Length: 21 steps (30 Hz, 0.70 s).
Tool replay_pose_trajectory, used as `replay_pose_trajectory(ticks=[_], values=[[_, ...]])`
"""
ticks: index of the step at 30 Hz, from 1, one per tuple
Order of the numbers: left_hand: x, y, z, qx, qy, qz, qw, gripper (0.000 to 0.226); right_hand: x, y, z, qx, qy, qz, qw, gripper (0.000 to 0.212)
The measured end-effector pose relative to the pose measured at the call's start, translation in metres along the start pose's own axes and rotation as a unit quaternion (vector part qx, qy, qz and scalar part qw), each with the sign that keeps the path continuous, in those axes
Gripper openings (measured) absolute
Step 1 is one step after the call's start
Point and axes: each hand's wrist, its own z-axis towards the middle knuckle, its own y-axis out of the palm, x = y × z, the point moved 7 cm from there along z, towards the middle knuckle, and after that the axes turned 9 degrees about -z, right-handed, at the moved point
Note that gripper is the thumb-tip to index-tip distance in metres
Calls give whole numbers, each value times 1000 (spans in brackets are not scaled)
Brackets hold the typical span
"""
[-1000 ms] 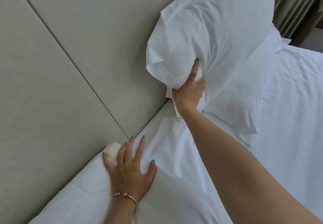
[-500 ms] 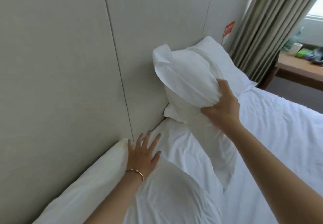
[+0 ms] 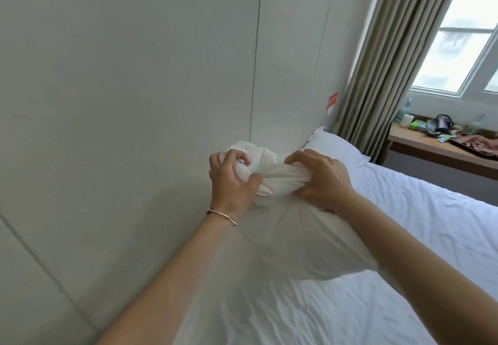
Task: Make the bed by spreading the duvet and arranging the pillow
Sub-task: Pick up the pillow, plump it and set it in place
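I hold a white pillow point(image 3: 301, 239) up off the bed, close to the padded headboard wall point(image 3: 134, 102). My left hand point(image 3: 231, 180) grips the bunched open end of its pillowcase, fingers curled into the cloth. My right hand point(image 3: 320, 180) grips the same bunched end just to the right, squeezing the fabric into a neck. The pillow's body hangs below and toward me. A second white pillow point(image 3: 334, 148) lies flat against the headboard behind my hands. The white duvet point(image 3: 404, 218) covers the bed to the right and below.
Beige curtains point(image 3: 382, 61) hang beside a bright window point(image 3: 466, 29) at the upper right. A wooden desk point(image 3: 431, 148) with a bag, a cup and small clutter stands past the bed's far side. A small orange sign point(image 3: 332, 100) is stuck on the wall.
My left hand left the near pillow on the bed and came up to grip the pillowcase end. My right hand shifted to that same end, and the view rose toward the window.
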Motion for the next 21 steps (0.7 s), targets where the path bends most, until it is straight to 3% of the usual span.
replay_pose_trajectory(ticks=[4, 6, 9, 11, 13, 15, 16, 17, 19, 21], values=[[30, -69, -52, 31, 71, -11, 997, 28, -63, -31, -60, -21, 13, 41, 999, 67], [15, -104, -88, 61, 65, -7, 996, 28, -99, -9, -106, -74, 14, 71, 995, 75], [-72, -155, -168, 104, -70, 48, 991, 26, -144, 71, -186, -224, -47, 44, 972, 86], [-131, -169, -223, 68, -188, 95, 975, 25, -150, 131, -235, -343, -72, 87, 933, 86], [-163, -171, -245, 5, -273, 118, 955, 25, -138, 156, -253, -320, -36, 165, 932, 79], [-165, -174, -225, -44, -311, 169, 934, 25, -101, 147, -238, -181, 95, 197, 959, 72], [-162, -177, -210, -70, -341, 214, 913, 25, -79, 140, -227, -126, 154, 144, 969, 68], [-160, -179, -195, -92, -371, 280, 881, 32, -59, 134, -219, -121, 199, 71, 970, 65], [-150, -174, -171, -115, -404, 391, 819, 61, -37, 145, -211, -206, 237, 18, 949, 64], [-130, -141, -146, -99, -370, 391, 837, 65, -40, 167, -213, -273, 227, 45, 934, 61]])
